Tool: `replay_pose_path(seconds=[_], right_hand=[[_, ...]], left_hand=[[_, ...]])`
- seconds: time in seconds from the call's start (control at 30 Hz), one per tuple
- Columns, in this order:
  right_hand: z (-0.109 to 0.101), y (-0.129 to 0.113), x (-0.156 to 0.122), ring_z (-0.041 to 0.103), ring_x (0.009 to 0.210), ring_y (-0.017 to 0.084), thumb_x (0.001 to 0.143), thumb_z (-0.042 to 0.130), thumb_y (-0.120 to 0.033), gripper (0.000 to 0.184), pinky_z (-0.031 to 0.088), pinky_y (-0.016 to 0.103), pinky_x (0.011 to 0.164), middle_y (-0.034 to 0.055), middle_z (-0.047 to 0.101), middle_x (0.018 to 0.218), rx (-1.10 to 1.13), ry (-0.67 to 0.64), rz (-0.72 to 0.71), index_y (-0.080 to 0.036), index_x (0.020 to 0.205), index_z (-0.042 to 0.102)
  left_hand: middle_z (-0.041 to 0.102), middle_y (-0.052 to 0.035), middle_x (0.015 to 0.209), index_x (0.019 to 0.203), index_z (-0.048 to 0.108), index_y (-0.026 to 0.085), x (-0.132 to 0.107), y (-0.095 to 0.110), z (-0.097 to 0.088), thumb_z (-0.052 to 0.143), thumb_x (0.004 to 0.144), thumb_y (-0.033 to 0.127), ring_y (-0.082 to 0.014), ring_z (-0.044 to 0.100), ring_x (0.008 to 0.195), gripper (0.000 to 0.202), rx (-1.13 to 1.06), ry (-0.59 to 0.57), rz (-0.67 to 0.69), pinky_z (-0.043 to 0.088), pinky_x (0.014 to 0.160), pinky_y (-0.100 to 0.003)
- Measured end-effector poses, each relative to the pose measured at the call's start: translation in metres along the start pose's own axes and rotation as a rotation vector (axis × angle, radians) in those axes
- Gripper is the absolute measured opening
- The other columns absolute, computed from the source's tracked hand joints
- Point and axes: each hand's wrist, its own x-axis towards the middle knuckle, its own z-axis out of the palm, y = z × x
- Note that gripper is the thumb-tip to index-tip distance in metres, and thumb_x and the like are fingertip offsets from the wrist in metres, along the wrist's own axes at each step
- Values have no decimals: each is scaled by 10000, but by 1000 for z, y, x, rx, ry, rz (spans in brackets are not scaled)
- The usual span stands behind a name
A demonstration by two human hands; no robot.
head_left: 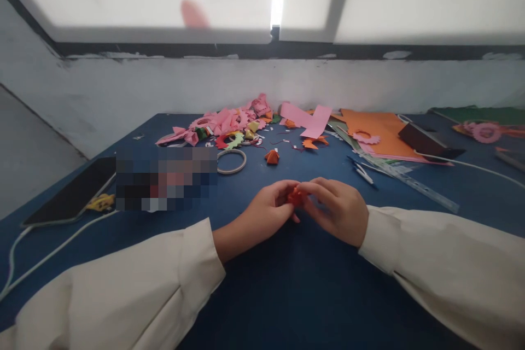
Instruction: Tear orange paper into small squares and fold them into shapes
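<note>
Between my two hands is a small piece of folded red-orange paper [295, 196], held just above the blue table [262, 290]. My left hand [270, 209] closes its thumb and fingers around the paper's left side. From the right, the fingertips of my right hand [338, 205] pinch it. Much of the paper is hidden by the fingers, so its full shape does not show. A little beyond my hands sits a folded orange paper piece [272, 157], standing on the table.
Pink paper scraps [229, 120] pile at the back. A tape ring [232, 162] lies left of centre. To the right are a compass [363, 171], a clear ruler [422, 188] and orange sheets [375, 126]. A dark tablet [71, 191] with a white cable [61, 249] is at left.
</note>
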Motion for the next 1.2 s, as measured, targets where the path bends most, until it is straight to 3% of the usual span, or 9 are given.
replay_pose_path(seconds=[0.17,0.33,0.53,0.73,0.87,1.1,1.2], right_hand=[[2,-1,1,541,540,95,860,468,-214,142,402,223,544,2,627,696,54,18,130,-179,958,565],[2,-3,1,525,472,80,831,507,-246,88,387,202,486,-38,579,583,90,21,250,-182,867,554],[3,-3,1,518,445,72,836,500,-258,82,377,194,464,-51,566,555,113,4,301,-187,822,539],[4,-2,1,505,444,72,827,522,-258,81,361,195,464,-52,559,539,87,8,261,-185,801,547],[4,-2,0,496,458,76,821,532,-250,82,353,207,491,-49,554,541,49,33,184,-185,777,554],[3,-1,-1,475,485,79,834,524,-227,87,345,223,546,-39,580,567,10,58,27,-178,769,553],[3,-1,-1,449,467,79,843,517,-225,138,330,230,538,-42,556,534,-9,64,5,-179,714,537]], left_hand=[[632,-63,928,989,587,116,-1,2,-2,528,723,50,-139,595,809,280,61,64,-7,502,624,-226],[637,-58,873,994,587,106,-1,4,-3,507,775,102,-126,593,740,234,110,108,-1,471,594,-220],[633,-68,876,994,592,98,-2,4,-4,527,793,165,-123,573,729,221,151,109,7,466,597,-223],[618,-59,890,996,591,117,-4,4,-3,576,780,236,-133,564,745,247,195,70,4,477,617,-245],[595,-27,744,880,613,123,-3,1,-4,568,794,283,-134,559,691,187,243,64,-9,456,593,-245],[596,-9,705,829,615,135,-4,0,-4,566,756,185,-125,555,653,101,225,95,-41,443,593,-238],[631,-32,807,946,606,108,-5,7,-2,550,743,138,-106,569,657,213,122,115,-89,469,644,-238]])
